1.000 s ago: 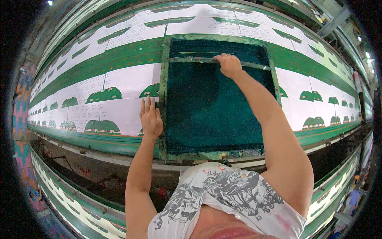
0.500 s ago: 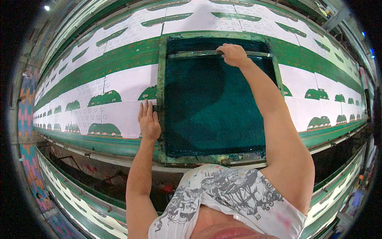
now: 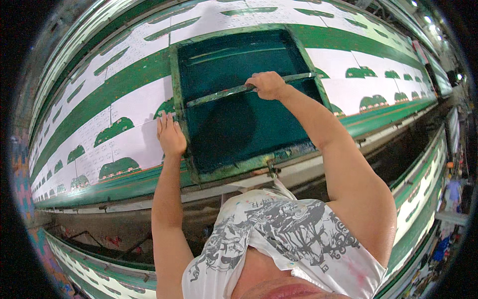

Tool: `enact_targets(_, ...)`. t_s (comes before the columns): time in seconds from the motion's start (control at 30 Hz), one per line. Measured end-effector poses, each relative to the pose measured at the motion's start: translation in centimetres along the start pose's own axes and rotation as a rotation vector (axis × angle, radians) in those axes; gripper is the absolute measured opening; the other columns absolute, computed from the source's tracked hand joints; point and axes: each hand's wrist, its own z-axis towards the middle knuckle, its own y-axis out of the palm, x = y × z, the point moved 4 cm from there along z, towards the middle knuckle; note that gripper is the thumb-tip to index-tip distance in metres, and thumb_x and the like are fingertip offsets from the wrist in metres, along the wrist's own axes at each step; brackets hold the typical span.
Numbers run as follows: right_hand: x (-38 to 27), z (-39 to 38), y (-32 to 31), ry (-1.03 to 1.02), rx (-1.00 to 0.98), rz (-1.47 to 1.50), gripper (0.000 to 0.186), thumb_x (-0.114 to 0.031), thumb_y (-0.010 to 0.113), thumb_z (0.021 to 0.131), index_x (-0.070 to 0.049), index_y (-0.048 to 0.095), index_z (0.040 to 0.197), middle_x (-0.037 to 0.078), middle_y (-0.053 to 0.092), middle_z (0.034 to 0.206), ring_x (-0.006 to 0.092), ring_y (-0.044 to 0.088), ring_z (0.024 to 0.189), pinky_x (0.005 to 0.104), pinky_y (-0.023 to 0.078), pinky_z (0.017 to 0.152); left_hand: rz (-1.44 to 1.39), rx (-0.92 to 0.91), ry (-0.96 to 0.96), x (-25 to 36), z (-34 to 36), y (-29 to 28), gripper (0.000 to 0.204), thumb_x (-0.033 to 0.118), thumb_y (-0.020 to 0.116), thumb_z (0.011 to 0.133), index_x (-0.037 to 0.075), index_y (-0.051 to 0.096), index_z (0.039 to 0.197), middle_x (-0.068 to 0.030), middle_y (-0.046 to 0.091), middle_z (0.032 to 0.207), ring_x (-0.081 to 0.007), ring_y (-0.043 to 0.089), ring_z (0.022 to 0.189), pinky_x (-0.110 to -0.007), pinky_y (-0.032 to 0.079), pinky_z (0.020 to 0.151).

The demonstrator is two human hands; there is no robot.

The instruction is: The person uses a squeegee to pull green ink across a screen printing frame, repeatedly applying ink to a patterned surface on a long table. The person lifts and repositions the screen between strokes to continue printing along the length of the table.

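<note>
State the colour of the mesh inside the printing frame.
Dark green, wet with ink, on the mesh inside the frame; the head view shows it.

squeegee [image 3: 249,88]: long green-stained bar | lying tilted across green-framed screen [image 3: 239,124]

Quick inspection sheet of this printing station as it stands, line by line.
Surface: long print table covered by white fabric with green bands and dome motifs.
Job's things: green-framed screen lying on the fabric; squeegee bar across its mesh.
Clutter: nothing seen.
Hands: left hand flat at the frame's left edge; right hand gripping the squeegee bar.
Cables: nothing seen.
Surroundings: more printed tables below and to the right; ceiling lights upper right.
</note>
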Motion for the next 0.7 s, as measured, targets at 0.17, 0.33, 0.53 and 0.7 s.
enact_targets(0.17, -5.8, -7.5, -0.3, 0.049, 0.009, -0.010, 0.025, -0.016, 0.079, 0.092, -0.022, 0.078, 0.116, 0.007, 0.074, 0.102, 0.0323, 0.076, 0.102, 0.0492, 0.062, 0.086, 0.054, -0.001, -0.001, 0.6, 0.5, -0.2, 0.051, 0.027, 0.048, 0.115, 0.004, 0.055, 0.160, -0.0184, 0.044, 0.173, -0.0426, 0.033, 0.162, -0.055, 0.029, 0.131)
enact_targets(0.33, -10.8, -13.1, 0.0, 0.041, 0.025, 0.002, 0.029, -0.015, 0.080, 0.090, -0.023, 0.080, 0.117, 0.008, 0.074, 0.102, 0.0325, 0.076, 0.101, 0.0494, 0.062, 0.084, 0.076, -0.033, -0.074, 0.0, 0.3, 0.3, 0.051, 0.030, 0.047, 0.116, 0.007, 0.055, 0.160, -0.0136, 0.045, 0.173, -0.0379, 0.033, 0.163, -0.054, 0.031, 0.130)
enact_targets(0.53, -13.3, -18.0, 1.9, 0.039, 0.075, -0.035, 0.030, -0.022, 0.081, 0.089, -0.020, 0.079, 0.118, 0.010, 0.073, 0.107, 0.0334, 0.074, 0.104, 0.0493, 0.059, 0.091, 0.114, -0.056, -0.078, 0.6, 0.7, 0.6, 0.051, 0.031, 0.047, 0.116, 0.010, 0.054, 0.162, -0.0121, 0.045, 0.174, -0.0376, 0.033, 0.163, -0.055, 0.031, 0.130)
enact_targets(0.7, -14.6, -19.5, 1.4, -0.034, 0.121, 0.037, 0.044, -0.038, 0.086, 0.087, -0.013, 0.079, 0.123, 0.012, 0.073, 0.112, 0.0342, 0.070, 0.110, 0.0489, 0.057, 0.095, 0.130, -0.068, -0.099, 0.7, 0.5, 0.0, 0.053, 0.035, 0.046, 0.116, 0.012, 0.052, 0.164, -0.0153, 0.043, 0.174, -0.0410, 0.032, 0.163, -0.056, 0.030, 0.130)
